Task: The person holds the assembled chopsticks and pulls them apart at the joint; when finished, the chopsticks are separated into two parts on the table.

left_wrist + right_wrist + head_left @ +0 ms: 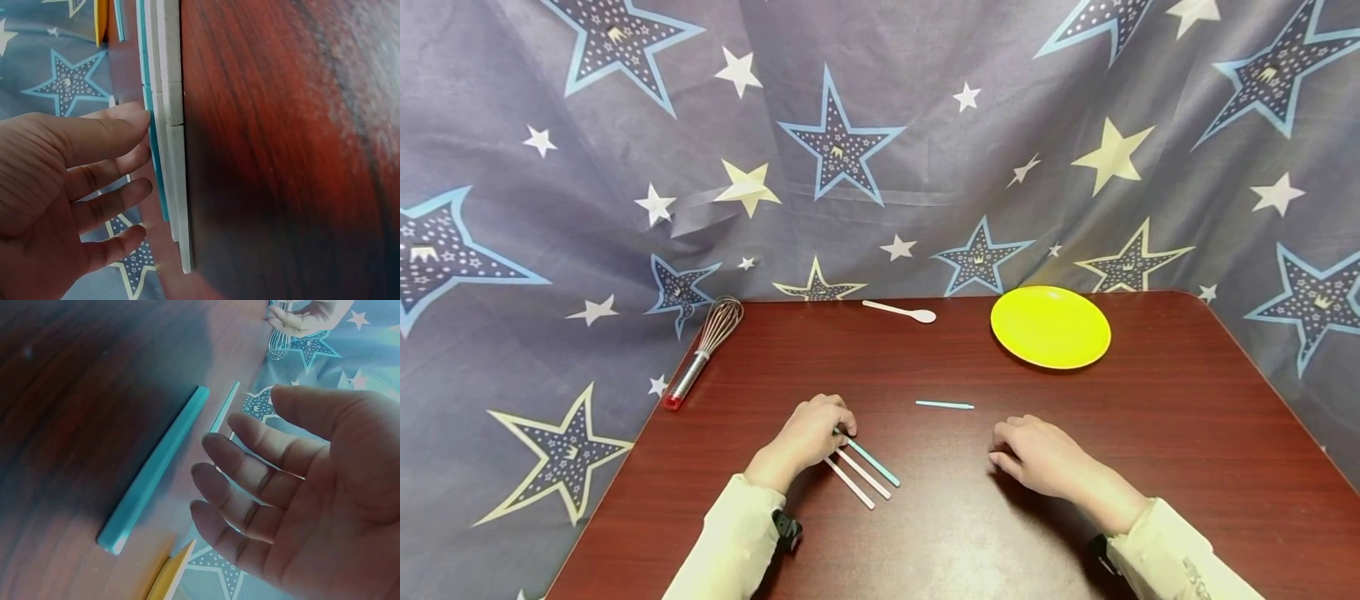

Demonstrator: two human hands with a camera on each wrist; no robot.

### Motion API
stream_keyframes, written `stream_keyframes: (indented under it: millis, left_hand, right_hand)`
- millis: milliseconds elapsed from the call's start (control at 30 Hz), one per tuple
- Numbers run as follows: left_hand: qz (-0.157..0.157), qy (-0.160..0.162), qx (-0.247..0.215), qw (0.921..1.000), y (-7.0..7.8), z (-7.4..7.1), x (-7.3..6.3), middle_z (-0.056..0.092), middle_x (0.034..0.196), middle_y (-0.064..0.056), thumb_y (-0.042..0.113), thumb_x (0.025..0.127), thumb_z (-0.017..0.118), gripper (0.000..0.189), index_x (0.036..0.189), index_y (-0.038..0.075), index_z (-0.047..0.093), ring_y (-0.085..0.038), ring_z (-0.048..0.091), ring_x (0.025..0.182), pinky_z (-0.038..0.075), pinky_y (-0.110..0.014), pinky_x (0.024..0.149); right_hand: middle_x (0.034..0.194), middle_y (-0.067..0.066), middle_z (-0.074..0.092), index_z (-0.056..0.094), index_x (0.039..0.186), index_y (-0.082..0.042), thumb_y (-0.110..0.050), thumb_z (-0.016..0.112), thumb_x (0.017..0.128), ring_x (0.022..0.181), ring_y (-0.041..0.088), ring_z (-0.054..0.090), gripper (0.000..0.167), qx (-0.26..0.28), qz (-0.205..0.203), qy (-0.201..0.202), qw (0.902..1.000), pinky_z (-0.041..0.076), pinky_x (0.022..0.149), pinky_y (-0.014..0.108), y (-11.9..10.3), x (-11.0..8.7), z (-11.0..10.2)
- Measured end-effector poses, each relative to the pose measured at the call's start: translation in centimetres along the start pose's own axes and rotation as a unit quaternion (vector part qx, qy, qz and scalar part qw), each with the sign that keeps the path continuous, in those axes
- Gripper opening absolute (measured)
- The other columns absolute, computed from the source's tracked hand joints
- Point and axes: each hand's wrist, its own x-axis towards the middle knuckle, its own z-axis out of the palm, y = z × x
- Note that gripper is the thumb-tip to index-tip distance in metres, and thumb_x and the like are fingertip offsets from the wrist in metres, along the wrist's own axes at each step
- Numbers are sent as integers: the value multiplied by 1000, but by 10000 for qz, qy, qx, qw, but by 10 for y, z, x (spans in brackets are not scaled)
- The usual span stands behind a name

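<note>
Two white sticks and a light-blue stick lie side by side, slanting out from under my left hand. The left wrist view shows its thumb and index fingertips right at the edge of the blue stick, the other fingers loosely bent and apart; the white sticks run alongside. My right hand hovers low over the table with relaxed, slightly bent fingers and holds nothing. A separate light-blue stick lies ahead and left of it; the right wrist view shows this stick apart from the fingertips.
On the brown table a yellow plate sits at the back right. A white spoon lies along the back edge. A whisk with a red-tipped handle rests at the left edge. A star-patterned cloth hangs behind.
</note>
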Motion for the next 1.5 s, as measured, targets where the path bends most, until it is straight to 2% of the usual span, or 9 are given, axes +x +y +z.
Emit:
stream_keyframes:
  millis: [300, 567, 867, 1100, 1500]
  left_hand:
    - [187, 105, 301, 9993, 0, 4, 4, 55, 83, 4, 5, 68, 82, 24, 70, 21, 64, -21, 55, 80, 44, -40, 64]
    - [176, 66, 640, 9978, 6, 6, 6, 50, 80, 4, 4, 64, 82, 28, 68, 22, 61, -22, 54, 79, 42, -39, 64]
    - [85, -54, 902, 9959, 8, 9, 11, 47, 81, 3, 5, 69, 81, 26, 68, 22, 61, -22, 51, 77, 41, -38, 66]
    - [114, -35, 950, 9954, 11, 6, 12, 45, 81, 2, 7, 72, 80, 25, 68, 21, 60, -21, 50, 75, 40, -36, 66]
    - [287, 89, 956, 9950, 14, 1, 16, 40, 78, 3, -3, 71, 75, 27, 67, 19, 59, -18, 47, 68, 39, -32, 58]
  right_hand:
    - [79, -9, 55, 60, 82, -20, -21, 72, 86, 73, 17, 56, 13, 10, -106, 117, 9999, 47, 65, 37, 1, 0, 0]
    - [78, -9, 53, 59, 81, -18, -21, 72, 86, 72, 17, 56, 14, 44, -157, 135, 9998, 47, 64, 37, 2, -1, 1]
    - [78, -10, 52, 59, 80, -19, -24, 71, 87, 73, 17, 56, 14, 48, -136, 174, 9997, 47, 65, 37, 3, -1, 1]
    - [78, -10, 53, 60, 81, -19, -25, 70, 87, 74, 18, 57, 14, 73, -148, 205, 9997, 47, 67, 38, 4, -2, 2]
    - [79, -9, 55, 60, 82, -19, -26, 70, 88, 74, 18, 57, 14, 75, -135, 168, 9997, 47, 66, 38, 6, -2, 0]
